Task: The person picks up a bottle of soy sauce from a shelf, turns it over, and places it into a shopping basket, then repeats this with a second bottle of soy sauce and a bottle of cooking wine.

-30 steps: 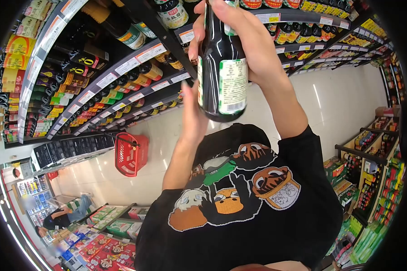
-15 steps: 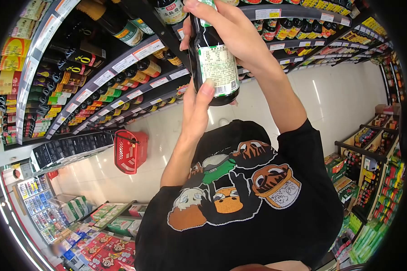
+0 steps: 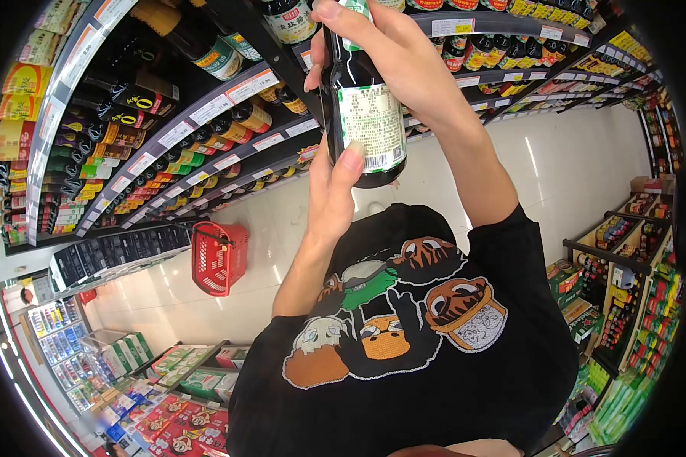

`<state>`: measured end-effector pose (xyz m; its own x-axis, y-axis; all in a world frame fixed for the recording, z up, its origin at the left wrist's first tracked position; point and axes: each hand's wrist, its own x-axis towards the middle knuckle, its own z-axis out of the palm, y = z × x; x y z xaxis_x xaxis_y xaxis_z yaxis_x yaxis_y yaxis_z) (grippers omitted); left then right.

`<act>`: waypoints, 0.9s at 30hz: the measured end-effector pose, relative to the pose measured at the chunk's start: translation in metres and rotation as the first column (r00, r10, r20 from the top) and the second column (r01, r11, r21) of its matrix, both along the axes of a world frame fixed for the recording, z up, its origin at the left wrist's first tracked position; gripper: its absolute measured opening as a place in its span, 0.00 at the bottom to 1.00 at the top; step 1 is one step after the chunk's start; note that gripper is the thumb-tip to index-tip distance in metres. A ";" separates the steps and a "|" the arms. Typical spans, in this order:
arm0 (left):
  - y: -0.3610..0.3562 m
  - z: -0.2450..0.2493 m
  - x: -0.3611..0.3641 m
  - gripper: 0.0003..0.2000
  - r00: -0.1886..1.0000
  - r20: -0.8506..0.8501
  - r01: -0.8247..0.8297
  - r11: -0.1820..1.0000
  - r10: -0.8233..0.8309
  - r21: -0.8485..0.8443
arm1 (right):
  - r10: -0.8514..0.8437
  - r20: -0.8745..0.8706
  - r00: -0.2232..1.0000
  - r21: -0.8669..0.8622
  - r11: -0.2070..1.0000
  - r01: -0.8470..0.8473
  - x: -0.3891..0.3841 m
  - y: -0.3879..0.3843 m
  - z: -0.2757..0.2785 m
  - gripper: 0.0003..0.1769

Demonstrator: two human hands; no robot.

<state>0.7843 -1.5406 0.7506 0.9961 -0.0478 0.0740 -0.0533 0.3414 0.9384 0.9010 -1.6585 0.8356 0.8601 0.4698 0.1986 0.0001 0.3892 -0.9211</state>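
A dark glass bottle (image 3: 367, 126) with a white and green label is held up in front of the shelves. My right hand (image 3: 415, 68) wraps around its neck and upper body from the right. My left hand (image 3: 331, 190) holds the bottle's lower part from below, with the thumb pressed on the label's lower left edge. The bottle stands roughly upright, slightly tilted. My black printed T-shirt (image 3: 404, 335) fills the lower middle of the view.
Shelves (image 3: 206, 114) of dark sauce bottles with price tags run along the left and top. A red shopping basket (image 3: 219, 257) sits on the pale floor by the shelf. More stocked racks (image 3: 625, 274) stand at the right, and boxed goods (image 3: 175, 396) lie at the lower left.
My left hand has come up from behind the bottle and closed on its lower part, thumb on the label. The bottle has turned, label now facing me. A crouching person at the lower left is gone.
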 end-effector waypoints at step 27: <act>0.001 0.017 -0.005 0.36 0.994 -0.069 0.075 0.989 -0.084 -0.125 | 0.020 0.054 0.998 -0.120 0.993 -0.014 0.008 -0.002 -0.012 0.16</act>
